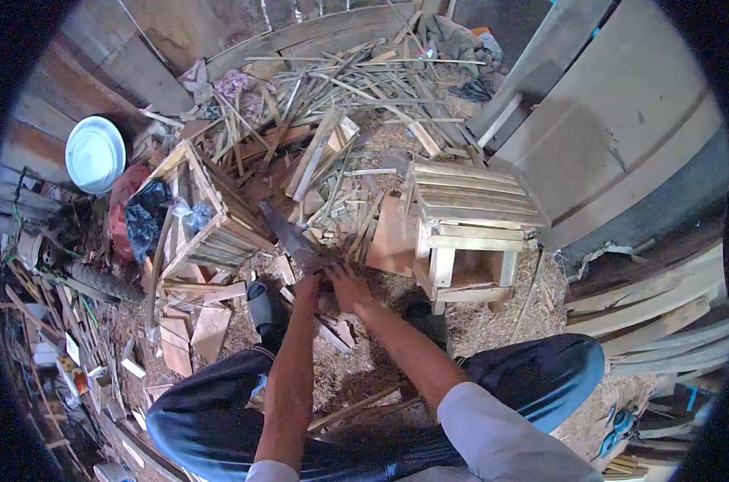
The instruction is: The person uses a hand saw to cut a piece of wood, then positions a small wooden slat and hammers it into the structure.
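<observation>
A handsaw (288,237) with a dark, broad blade points away from me, up and to the left, over wood scraps. My left hand (307,284) is closed at the near end of the saw; its fingers are mostly hidden. Against it, my right hand (347,287) curls its fingers over the same end, and the handle is covered by the hands. Beneath them lie small offcuts (338,333) between my feet. To the right stands a small slatted wooden stool (473,233). A slatted wooden frame (220,241) lies tilted at the left.
A heap of thin wood strips (364,80) spreads along the back. A white basin (95,155) leans at the left, near a dark plastic bag (146,217). Curved boards (653,297) are stacked on the right, with a blue tool (617,432) below. Sawdust covers the ground.
</observation>
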A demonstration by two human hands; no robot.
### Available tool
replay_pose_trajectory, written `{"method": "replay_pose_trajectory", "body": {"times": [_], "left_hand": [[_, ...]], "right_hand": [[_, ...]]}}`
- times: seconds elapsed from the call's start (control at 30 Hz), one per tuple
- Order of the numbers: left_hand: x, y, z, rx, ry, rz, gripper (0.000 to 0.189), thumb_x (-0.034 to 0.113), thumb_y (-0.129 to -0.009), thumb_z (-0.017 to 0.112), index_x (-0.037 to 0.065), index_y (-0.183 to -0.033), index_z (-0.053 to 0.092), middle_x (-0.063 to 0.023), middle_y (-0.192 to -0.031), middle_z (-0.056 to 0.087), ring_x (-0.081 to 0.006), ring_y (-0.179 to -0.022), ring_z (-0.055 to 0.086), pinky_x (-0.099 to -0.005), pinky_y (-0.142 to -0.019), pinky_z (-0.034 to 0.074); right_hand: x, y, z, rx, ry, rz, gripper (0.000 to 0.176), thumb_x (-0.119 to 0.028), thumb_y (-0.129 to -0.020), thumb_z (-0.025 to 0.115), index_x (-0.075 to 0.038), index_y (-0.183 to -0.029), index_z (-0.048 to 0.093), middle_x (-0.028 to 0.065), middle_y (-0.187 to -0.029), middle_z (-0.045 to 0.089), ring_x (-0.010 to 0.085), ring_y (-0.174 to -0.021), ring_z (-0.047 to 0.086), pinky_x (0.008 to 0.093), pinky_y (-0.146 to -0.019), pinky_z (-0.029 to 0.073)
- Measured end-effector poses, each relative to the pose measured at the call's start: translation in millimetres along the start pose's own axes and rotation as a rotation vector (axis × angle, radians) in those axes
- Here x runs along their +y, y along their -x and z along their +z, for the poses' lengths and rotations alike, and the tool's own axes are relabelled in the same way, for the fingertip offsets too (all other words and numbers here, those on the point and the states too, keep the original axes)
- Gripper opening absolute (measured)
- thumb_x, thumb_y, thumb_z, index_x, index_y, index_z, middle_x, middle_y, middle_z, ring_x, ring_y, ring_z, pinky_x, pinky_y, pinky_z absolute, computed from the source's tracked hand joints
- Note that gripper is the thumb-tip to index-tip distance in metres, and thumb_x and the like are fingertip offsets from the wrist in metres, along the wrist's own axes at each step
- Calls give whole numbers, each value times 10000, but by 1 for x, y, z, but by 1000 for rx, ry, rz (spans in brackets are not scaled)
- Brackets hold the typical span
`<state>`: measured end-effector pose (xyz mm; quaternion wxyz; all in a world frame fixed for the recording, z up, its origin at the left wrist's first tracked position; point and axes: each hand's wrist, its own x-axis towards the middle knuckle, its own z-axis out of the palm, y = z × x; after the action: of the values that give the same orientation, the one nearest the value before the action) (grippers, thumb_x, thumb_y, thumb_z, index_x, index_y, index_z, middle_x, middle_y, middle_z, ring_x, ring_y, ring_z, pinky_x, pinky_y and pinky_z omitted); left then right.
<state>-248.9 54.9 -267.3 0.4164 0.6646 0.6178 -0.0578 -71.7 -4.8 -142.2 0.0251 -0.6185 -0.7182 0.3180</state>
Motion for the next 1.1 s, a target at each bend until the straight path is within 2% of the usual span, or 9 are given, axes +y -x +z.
{"method": "replay_pose_trajectory", "body": {"times": [0.03,0.1,0.3,0.4,0.57,0.63,0.77,0.9,1.1], "left_hand": [[21,11,-13,-4,-3,7,529,344,-768,719,-91,-1055,627,-221,-972,677,-331,-870,653,-400,-748,506],[84,47,-46,220,1037,-263,421,297,-774,704,-83,-949,659,-130,-834,671,-237,-736,622,-358,-656,479],[213,144,-158,467,613,-191,400,355,-832,663,-43,-868,674,-69,-726,625,-140,-648,531,-318,-610,438],[255,187,-180,344,1187,162,241,257,-929,567,39,-870,649,-46,-816,632,-118,-732,541,-299,-630,438],[301,201,-118,436,1084,494,244,237,-894,627,21,-1007,618,-51,-945,618,-136,-845,558,-302,-751,467],[270,121,-57,296,1160,516,310,260,-861,683,0,-1017,618,-73,-956,627,-163,-886,559,-330,-806,462],[347,130,-15,327,1051,51,390,262,-820,748,-30,-1038,611,-103,-976,636,-181,-877,570,-335,-789,465],[373,139,-1,525,1306,316,309,208,-814,761,-12,-990,634,-64,-847,628,-153,-755,552,-326,-689,457],[380,159,-18,393,1450,46,266,186,-889,681,-17,-1049,618,-78,-886,635,-152,-798,563,-318,-701,461]], "right_hand": [[3,-7,13,55,97,-53,747,-136,-790,598,-45,-1459,277,227,-1501,266,441,-1363,281,523,-1093,321],[-7,-7,2,78,26,2,715,-159,-822,567,-32,-1460,269,238,-1492,275,449,-1363,271,523,-1097,308],[-17,-16,-33,363,-400,-63,612,-160,-895,498,12,-1442,285,279,-1446,314,431,-1345,296,454,-1123,242],[-48,19,-129,443,-845,18,600,-129,-862,643,18,-1376,370,266,-1315,457,335,-1233,461,433,-1041,363],[-39,167,-272,921,-799,-212,450,-294,-910,615,28,-1198,489,220,-1060,588,333,-1024,590,413,-876,460],[-27,227,-323,746,-955,-11,482,-378,-909,625,39,-1140,555,198,-1022,632,289,-945,622,412,-814,479],[12,292,-351,1066,-739,237,450,-390,-900,639,28,-1065,653,87,-812,686,174,-698,608,340,-678,492],[60,322,-306,1355,-929,192,376,-340,-897,654,19,-1006,670,28,-689,626,122,-586,558,287,-570,467],[72,341,-300,1431,-1144,318,281,-287,-873,703,-35,-785,617,-7,-601,540,63,-495,487,244,-439,377]]}}
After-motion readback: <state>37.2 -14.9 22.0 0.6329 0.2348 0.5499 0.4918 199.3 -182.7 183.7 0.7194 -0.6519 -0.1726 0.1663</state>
